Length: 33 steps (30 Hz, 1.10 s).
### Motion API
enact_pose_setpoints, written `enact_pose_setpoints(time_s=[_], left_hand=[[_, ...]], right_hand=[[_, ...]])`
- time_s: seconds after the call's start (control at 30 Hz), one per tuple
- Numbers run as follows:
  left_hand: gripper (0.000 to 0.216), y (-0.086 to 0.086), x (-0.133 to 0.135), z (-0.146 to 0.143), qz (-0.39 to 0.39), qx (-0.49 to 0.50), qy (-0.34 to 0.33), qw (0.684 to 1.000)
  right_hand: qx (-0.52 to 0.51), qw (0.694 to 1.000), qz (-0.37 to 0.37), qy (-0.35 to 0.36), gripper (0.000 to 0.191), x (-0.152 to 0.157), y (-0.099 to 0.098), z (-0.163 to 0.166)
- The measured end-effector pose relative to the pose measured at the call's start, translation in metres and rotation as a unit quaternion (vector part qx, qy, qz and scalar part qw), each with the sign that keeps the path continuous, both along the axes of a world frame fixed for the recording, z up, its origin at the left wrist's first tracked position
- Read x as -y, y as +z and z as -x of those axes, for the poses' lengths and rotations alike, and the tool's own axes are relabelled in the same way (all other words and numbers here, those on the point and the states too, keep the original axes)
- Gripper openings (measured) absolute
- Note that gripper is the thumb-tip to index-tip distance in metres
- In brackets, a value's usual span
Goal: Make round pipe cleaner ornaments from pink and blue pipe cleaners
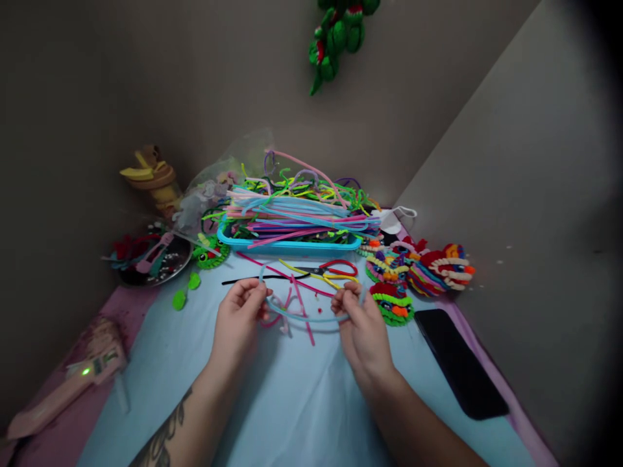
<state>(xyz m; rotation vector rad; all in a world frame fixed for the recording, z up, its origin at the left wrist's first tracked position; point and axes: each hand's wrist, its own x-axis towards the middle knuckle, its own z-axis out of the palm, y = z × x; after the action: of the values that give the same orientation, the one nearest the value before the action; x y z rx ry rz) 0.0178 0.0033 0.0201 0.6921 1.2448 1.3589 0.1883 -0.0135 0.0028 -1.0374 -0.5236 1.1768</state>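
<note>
A light blue pipe cleaner (306,319) sags in a shallow curve between my two hands. My left hand (241,305) pinches it near one end, with a short tip sticking up past the thumb. The other end is held in the closed fingers of my right hand (357,314). Beneath and behind it, pink pipe cleaners (302,308) lie on the light blue cloth (292,395), one bent into a loop. Red-handled scissors (335,267) rest just beyond my hands, beside a black pipe cleaner (236,281) and yellow pieces.
A blue tray (292,246) heaped with pipe cleaners stands at the back. Colourful fuzzy figures (389,305) and a black phone (460,363) lie on the right. At left are a metal bowl (182,263), a pink glue gun (63,395) with a green light, and green pieces (180,299).
</note>
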Motion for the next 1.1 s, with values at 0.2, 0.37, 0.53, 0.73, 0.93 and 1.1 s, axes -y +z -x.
enact_pose_setpoints(time_s=[0.2,0.37,0.53,0.73,0.93,1.1], left_hand=[[0.031,0.001,-0.003,0.002,0.005,0.016,0.032,0.999],[0.026,-0.003,0.002,0.002,-0.035,-0.137,-0.044,0.989],[0.014,0.001,0.009,-0.002,-0.159,-0.309,-0.185,0.919],[0.018,-0.005,0.011,0.001,-0.224,-0.4,-0.262,0.849],[0.014,-0.001,0.01,0.001,-0.2,-0.389,-0.292,0.851],[0.012,0.004,0.011,-0.003,-0.138,-0.329,-0.295,0.887]], right_hand=[[-0.101,0.994,0.02,0.029,0.024,-0.008,-0.002,-0.011],[0.032,0.997,-0.05,0.046,0.012,-0.001,0.0,-0.012],[0.297,0.921,-0.137,0.211,0.004,0.008,0.012,-0.011],[0.343,0.894,-0.114,0.267,0.007,0.005,0.01,-0.012],[0.32,0.91,-0.046,0.258,0.003,0.002,0.003,-0.011],[0.252,0.945,-0.018,0.209,0.021,0.003,0.002,-0.007]])
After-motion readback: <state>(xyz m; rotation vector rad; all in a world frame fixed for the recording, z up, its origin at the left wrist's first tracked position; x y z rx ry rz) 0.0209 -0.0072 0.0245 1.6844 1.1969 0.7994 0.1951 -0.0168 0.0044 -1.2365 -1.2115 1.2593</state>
